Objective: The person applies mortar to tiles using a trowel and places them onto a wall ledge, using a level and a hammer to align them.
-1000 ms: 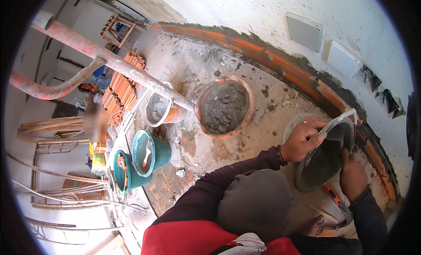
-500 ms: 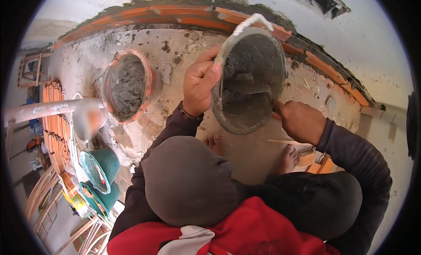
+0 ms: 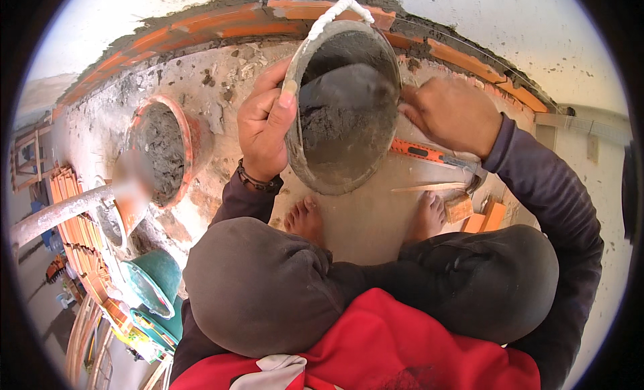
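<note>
My left hand [image 3: 265,125] grips the rim of a dark bucket [image 3: 342,185], thumb over the edge, and holds it tilted so its mouth faces me. Grey wet mortar [image 3: 329,131] lies inside. A white-wrapped handle [image 3: 339,14] arches over the bucket's far side. My right hand [image 3: 453,115] is closed at the bucket's right rim, holding a trowel whose handle is mostly hidden in the fist. The broad, mortar-smeared trowel blade [image 3: 349,86] sits inside the bucket, slightly blurred.
An orange bucket of mortar [image 3: 180,108] stands at left, beside a blurred pole. Green buckets [image 3: 151,282] and stacked bricks lie farther left. An orange-handled tool [image 3: 426,150] and loose bricks [image 3: 493,217] are near my right foot. A low brick course [image 3: 255,29] runs along the wall.
The bucket and both hands have shifted left and slightly up in view. The trowel blade has turned and moved toward the far part of the bucket. The orange-handled tool has come into sight.
</note>
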Demonstrator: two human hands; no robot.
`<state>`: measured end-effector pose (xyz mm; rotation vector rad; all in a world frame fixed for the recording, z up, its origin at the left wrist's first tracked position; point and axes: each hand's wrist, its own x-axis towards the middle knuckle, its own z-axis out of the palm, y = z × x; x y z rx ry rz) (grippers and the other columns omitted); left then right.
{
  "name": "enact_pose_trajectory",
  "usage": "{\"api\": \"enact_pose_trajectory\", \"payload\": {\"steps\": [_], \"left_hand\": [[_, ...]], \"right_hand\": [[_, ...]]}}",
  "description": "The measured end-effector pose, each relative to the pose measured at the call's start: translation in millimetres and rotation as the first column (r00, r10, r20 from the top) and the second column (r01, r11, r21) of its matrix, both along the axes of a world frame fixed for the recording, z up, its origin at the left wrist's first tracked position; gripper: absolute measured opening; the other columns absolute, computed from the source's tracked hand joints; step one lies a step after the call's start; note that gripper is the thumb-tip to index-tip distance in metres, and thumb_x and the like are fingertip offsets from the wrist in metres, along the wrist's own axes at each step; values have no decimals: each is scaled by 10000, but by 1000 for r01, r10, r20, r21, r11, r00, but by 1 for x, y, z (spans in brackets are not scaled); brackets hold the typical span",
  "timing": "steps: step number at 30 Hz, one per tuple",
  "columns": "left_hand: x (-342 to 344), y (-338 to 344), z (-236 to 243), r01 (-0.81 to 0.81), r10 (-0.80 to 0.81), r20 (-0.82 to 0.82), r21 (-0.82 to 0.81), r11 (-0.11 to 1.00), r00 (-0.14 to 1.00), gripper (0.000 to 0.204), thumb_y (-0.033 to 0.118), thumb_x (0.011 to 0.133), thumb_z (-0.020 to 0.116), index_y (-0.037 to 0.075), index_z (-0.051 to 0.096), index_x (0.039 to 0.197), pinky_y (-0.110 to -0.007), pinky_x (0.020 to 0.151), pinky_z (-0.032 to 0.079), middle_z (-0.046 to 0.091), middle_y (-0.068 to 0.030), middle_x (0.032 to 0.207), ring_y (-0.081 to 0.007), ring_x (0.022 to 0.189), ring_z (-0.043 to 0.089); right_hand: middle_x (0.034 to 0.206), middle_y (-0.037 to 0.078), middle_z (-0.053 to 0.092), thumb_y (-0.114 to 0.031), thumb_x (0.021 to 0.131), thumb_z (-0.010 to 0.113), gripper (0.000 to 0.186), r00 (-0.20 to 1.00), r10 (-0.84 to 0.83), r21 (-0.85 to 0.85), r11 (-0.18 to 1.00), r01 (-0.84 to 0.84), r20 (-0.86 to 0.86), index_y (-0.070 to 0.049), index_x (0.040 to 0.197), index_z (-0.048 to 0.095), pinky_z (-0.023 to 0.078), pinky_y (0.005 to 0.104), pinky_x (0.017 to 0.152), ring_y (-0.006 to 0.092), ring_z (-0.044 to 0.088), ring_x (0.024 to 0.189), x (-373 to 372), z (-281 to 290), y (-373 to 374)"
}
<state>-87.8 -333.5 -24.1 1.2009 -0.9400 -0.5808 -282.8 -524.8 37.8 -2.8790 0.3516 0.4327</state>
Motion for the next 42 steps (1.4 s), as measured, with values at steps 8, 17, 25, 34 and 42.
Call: {"api": "enact_pose_trajectory", "payload": {"steps": [8,17,25,34,42], "left_hand": [[-3,-3,-10,20,-18,-65,22,1000,998,333,178,987,506,-98,646,863,-373,1013,367,539,-241,1348,-264,1195,520],[3,-1,-13,18,-16,-89,29,999,996,370,186,988,488,-143,634,1072,-376,1035,363,522,-258,1356,-256,1224,509],[13,1,-21,-35,52,-217,81,996,975,582,259,969,369,-162,399,1370,-396,1060,399,513,-250,1348,-322,1220,526],[39,24,-17,115,-71,-375,95,989,924,471,292,1051,300,-40,455,1347,-396,1003,434,539,-175,1326,-262,1186,539],[45,29,-14,-18,139,-552,220,975,822,561,434,1042,283,-4,464,1342,-446,1044,377,527,-163,1340,-284,1208,513]], "right_hand": [[789,233,649,-286,928,556,334,996,74,291,955,-59,-43,13,832,670,517,505,714,421,648,776,-11,-41,6],[775,269,600,-380,963,545,445,990,-138,778,624,80,9,44,851,622,457,457,667,430,581,711,-35,-94,20],[751,185,583,-315,947,581,343,902,-421,798,572,187,90,26,912,607,459,373,665,311,568,680,-106,-81,34],[842,71,642,-146,891,543,289,287,-952,925,9,379,-108,27,1109,623,491,293,633,151,591,685,-234,-63,75],[743,40,587,-113,924,482,168,-417,-898,941,-253,225,-142,6,959,595,452,265,490,98,539,559,-226,-66,63]]}}
